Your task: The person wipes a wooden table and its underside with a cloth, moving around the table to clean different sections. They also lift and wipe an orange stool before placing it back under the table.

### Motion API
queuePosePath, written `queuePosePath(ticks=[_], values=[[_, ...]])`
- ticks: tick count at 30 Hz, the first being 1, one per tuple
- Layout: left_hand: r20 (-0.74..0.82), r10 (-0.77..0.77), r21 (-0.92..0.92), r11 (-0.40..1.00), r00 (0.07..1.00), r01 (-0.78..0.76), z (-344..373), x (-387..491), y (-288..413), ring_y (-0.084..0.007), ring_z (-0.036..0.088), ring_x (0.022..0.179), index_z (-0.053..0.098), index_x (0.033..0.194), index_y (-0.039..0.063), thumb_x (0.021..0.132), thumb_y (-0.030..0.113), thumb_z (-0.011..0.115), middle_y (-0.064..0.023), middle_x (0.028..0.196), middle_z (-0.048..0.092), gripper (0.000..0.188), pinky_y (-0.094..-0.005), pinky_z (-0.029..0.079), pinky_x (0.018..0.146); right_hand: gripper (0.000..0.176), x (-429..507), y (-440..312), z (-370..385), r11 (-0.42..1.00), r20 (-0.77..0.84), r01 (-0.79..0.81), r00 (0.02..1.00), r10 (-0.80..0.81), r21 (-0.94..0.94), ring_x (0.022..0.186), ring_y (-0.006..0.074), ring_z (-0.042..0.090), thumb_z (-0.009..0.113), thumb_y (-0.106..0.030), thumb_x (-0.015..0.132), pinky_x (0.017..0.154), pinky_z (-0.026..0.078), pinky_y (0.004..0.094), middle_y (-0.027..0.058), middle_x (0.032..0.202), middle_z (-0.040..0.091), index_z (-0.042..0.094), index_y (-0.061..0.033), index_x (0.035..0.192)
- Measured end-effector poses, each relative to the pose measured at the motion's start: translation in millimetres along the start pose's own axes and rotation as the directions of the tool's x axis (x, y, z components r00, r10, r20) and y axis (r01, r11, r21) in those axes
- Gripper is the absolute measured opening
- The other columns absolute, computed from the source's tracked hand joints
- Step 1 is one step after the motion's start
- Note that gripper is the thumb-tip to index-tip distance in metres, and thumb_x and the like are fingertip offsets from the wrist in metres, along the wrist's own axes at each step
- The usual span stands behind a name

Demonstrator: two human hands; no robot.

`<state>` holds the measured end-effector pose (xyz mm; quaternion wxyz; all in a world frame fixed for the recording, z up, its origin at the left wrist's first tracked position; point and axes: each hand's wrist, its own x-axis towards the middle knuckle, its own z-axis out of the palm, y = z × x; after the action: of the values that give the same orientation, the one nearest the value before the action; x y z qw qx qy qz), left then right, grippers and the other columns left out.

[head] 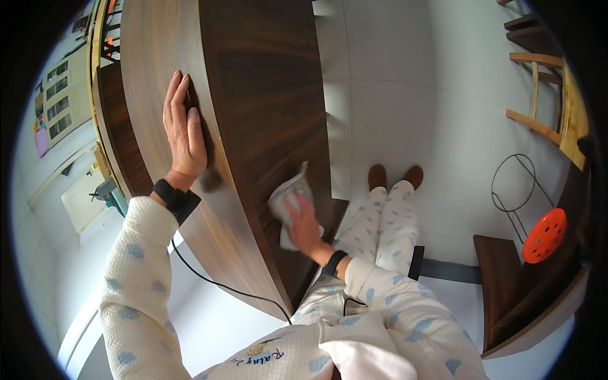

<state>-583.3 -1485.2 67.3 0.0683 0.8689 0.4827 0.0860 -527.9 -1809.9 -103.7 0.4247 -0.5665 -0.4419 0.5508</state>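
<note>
A dark wood-grain furniture unit (266,95) stands along my left, its lighter, glossy upper panel (161,57) meeting a darker side at a long edge. My left hand (183,128) lies on the upper panel close to that edge, fingers stretched out and holding nothing. Lower, at the dark side, my right hand (304,221) presses a crumpled whitish cloth (290,190) against the wood. Motion blurs that hand and the cloth, and part of the cloth is hidden under the fingers.
A black cable (228,287) runs from my left wrist device (178,202) towards my body. On the right are a red stool (545,236) with wire legs, a wooden chair (536,90) and dark wooden furniture (498,266). My brown shoes (377,177) stand on the pale floor (389,118).
</note>
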Motion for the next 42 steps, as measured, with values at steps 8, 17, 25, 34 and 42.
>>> queuePosePath(ticks=[8,17,25,34,42], values=[[-0.036,-0.007,0.016,1.0,0.999,0.008,-5,-16,-9,-0.0331,0.034,0.147,0.045,0.15,0.008,0.1,0.021,0.041,-0.0158,0.16,0.037,0.051,-0.0432,0.024,0.12,0.049,277,-127,-121,0.825,-0.094,0.172,0.985,-0.143,0.538,0.115,0.0431,0.063,0.059,-0.033,0.098,0.1,0.05,0.0446,0.0262,0.118,0.068,0.058,0.0052,0.128],[-0.099,0.134,-0.026,0.99,0.986,-0.138,-3,-8,-22,-0.0331,0.039,0.144,0.048,0.148,0.011,0.097,0.018,0.045,-0.0136,0.16,0.039,0.051,-0.0438,0.026,0.118,0.067,287,-204,-95,0.954,-0.308,0.213,0.941,-0.143,0.209,0.124,0.0429,0.059,0.067,-0.031,0.092,0.101,0.049,0.0466,0.0331,0.127,0.061,0.043,0.0031,0.144],[-0.157,0.098,0.033,0.995,0.983,-0.094,4,-7,-15,-0.0322,0.039,0.144,0.048,0.149,0.013,0.102,0.024,0.041,-0.0117,0.159,0.04,0.048,-0.044,0.027,0.118,0.069,-34,-137,-19,0.953,-0.078,-0.018,0.996,0.044,0.301,0.11,0.0464,0.061,0.067,-0.021,0.094,0.091,0.054,0.0471,0.0299,0.126,0.055,0.035,0.0025,0.151],[-0.13,0.106,0.017,0.994,0.986,-0.105,4,-8,-22,-0.0353,0.042,0.142,0.049,0.148,0.013,0.101,0.022,0.041,-0.0155,0.157,0.042,0.048,-0.0447,0.03,0.118,0.065,-80,-33,-56,0.983,0.156,0.182,0.972,-0.175,-0.034,0.122,0.0437,0.056,0.067,-0.006,0.087,0.104,0.048,0.0478,0.0228,0.137,0.057,0.044,-0.0048,0.149],[-0.122,0.124,-0.001,0.992,0.985,-0.125,12,3,-10,-0.0362,0.041,0.142,0.049,0.147,0.009,0.101,0.023,0.04,-0.0175,0.156,0.042,0.049,-0.0439,0.031,0.119,0.07,175,-78,-57,0.886,-0.221,0.407,0.906,-0.36,0.223,0.139,0.0427,0.042,0.068,-0.003,0.085,0.114,0.038,0.047,0.0234,0.149,0.046,0.044,-0.0099,0.15]])
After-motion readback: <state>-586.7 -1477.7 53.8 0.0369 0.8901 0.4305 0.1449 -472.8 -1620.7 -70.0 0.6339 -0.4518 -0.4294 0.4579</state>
